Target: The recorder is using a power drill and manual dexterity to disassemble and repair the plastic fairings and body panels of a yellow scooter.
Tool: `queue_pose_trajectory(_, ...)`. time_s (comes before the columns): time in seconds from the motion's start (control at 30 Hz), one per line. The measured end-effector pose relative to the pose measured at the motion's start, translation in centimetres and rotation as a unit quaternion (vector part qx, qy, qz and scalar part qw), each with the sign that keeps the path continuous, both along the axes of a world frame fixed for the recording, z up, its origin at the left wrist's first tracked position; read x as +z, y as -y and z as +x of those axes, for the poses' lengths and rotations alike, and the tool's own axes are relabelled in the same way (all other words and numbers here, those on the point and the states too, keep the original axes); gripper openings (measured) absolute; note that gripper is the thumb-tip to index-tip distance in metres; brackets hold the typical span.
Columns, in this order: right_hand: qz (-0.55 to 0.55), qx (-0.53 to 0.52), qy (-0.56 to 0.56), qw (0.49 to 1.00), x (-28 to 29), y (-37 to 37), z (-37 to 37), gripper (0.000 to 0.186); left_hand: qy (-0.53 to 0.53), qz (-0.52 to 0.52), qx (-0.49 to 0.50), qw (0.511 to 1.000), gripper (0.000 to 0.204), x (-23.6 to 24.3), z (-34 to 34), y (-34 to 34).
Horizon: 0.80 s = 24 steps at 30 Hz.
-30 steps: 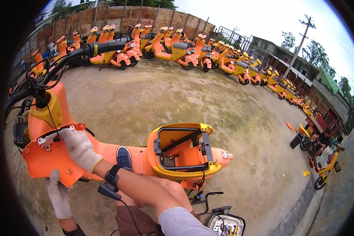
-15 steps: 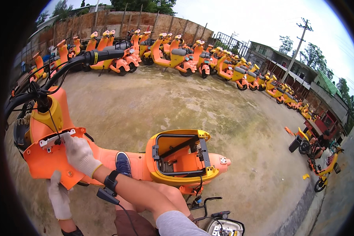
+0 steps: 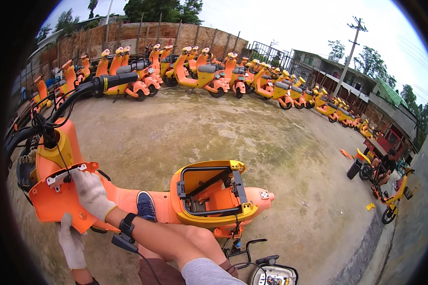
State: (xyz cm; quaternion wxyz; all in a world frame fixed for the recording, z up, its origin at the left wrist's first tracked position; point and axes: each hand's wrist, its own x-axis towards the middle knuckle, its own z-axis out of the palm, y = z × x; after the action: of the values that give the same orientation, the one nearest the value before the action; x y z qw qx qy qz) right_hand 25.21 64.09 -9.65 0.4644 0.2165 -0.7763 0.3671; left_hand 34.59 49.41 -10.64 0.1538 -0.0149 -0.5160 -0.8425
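Both my hands wear pale knitted gloves. My left hand (image 3: 72,244) grips the lower edge of a loose orange plastic panel (image 3: 50,204), with part of its fingers behind it. My right hand (image 3: 92,192) lies over the panel's right side, its fingers bent and pressed together at a silvery metal bracket (image 3: 62,178) along the top edge. What its fingertips hold is hidden. Beside them, a thin black cable (image 3: 62,149) runs down from the handlebar (image 3: 50,124) to a black end piece at the bracket. The panel sits below the steering column of an orange and yellow scooter.
Right of my foot on the scooter's footboard, the seat compartment (image 3: 179,209) stands uncovered. A cordless drill (image 3: 267,260) and a white tray-like part (image 3: 290,277) with small pieces lie on the concrete. Parked scooters (image 3: 207,71) line the far side; a person (image 3: 387,164) crouches at right.
My view has shifted slightly, moving the background a little left and up. Both hands stay at the panel, with the right hand's fingers still at the bracket.
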Motion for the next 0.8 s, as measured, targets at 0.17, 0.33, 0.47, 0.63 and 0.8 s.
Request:
queue_pose_trajectory(0.17, -0.006, 0.025, 0.078, 0.997, 0.7, 0.2, 0.9, 0.024, 0.011, -0.015, -0.007, 1.0, 0.056, -0.2, 0.2, 0.7)
queue_pose_trajectory(0.33, -0.033, 0.007, 0.179, 0.983, 0.9, 0.5, 1.0, 0.017, 0.013, -0.02, -0.014, 1.0, 0.056, 0.0, 0.4, 0.5)
queue_pose_trajectory(0.47, -0.07, 0.025, 0.129, 0.989, 0.7, 0.4, 1.0, 0.014, 0.007, -0.016, -0.065, 0.998, 0.056, -0.3, 0.1, 1.3)
queue_pose_trajectory(0.63, -0.102, 0.056, 0.147, 0.982, 1.3, 0.1, 1.8, 0.015, -0.006, -0.001, 0.007, 1.0, 0.055, -0.5, 0.0, 0.1)
queue_pose_trajectory(0.8, -0.144, 0.1, 0.265, 0.948, 1.5, -0.1, 1.7, 0.018, -0.015, 0.012, 0.01, 1.0, 0.056, -1.6, -0.6, 0.6)
